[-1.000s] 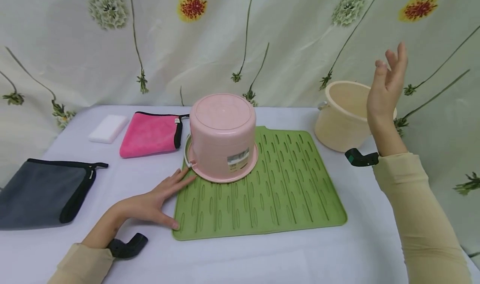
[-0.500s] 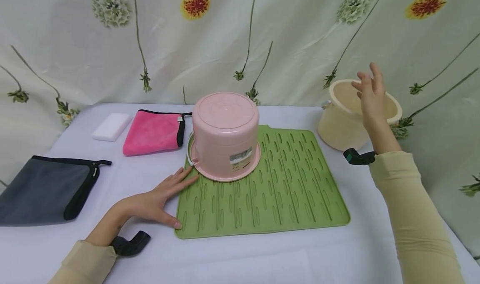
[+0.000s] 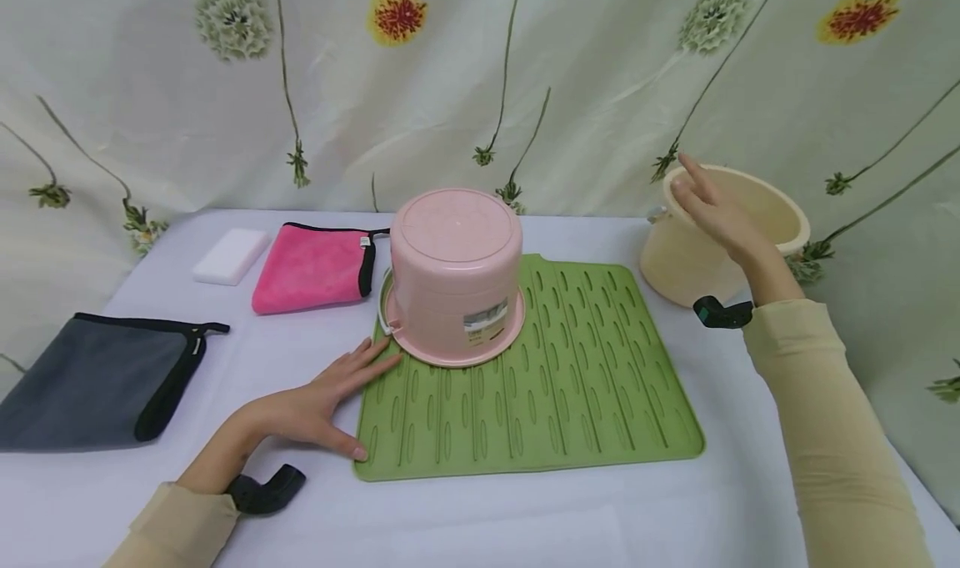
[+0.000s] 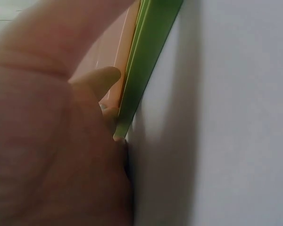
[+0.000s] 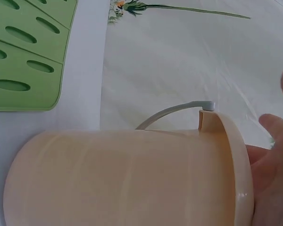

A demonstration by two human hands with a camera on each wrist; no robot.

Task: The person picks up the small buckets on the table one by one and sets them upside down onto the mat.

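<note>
In the head view, a pink bucket (image 3: 438, 293) stands upside down on a green ribbed mat (image 3: 585, 401), its handle hanging at the left. My left hand (image 3: 318, 405) is spread flat at the mat's left edge, with its fingertips on the green surface near the pink rim and its thumb by the front corner. A cream bucket (image 3: 678, 263) stands upright off the mat's right back corner. Over the near left part of its rim is my right hand (image 3: 720, 213), fingers extended and holding nothing. From the right wrist, that hand (image 5: 276, 176) appears just beyond the cream rim.
Left of the mat lie a pink zip pouch (image 3: 311, 272), a white sponge block (image 3: 231, 257) and, closer to me, a dark grey pouch (image 3: 90, 384). A flowered curtain (image 3: 450, 92) hangs behind the table, whose surface has a white cloth (image 3: 480, 518).
My right hand has come down and leftward from its raised place above the cream bucket to the bucket's rim. The left hand stays on the mat, and both buckets stand where they were.
</note>
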